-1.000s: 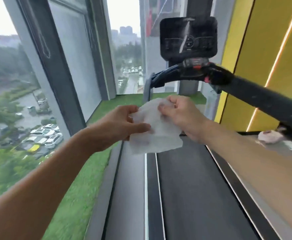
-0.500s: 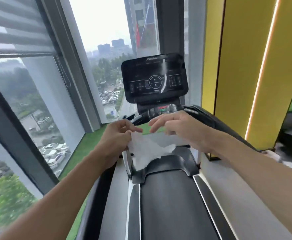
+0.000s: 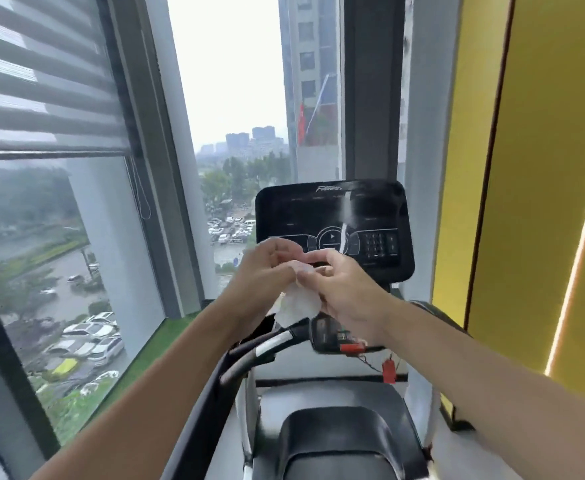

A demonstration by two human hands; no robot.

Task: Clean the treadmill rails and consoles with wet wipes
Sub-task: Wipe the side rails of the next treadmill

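A crumpled white wet wipe [image 3: 298,302] hangs between my two hands, in front of the lower edge of the treadmill's black console [image 3: 367,216]. My left hand [image 3: 266,275] grips the wipe from the left with curled fingers. My right hand [image 3: 343,289] pinches its top edge from the right. The left handrail [image 3: 249,358], black with a silver band, curves below my hands. The right handrail is mostly hidden behind my right forearm. The treadmill's black motor cover [image 3: 336,431] lies below.
A large window [image 3: 76,237] with a half-lowered blind runs along the left, with a green turf strip [image 3: 166,337] at its base. A yellow wall panel [image 3: 526,168] stands on the right. A red safety clip [image 3: 389,370] dangles under the console.
The view has risen from the treadmill belt to the console. My hands have come closer together and bunched the spread-out wipe into a crumpled wad.
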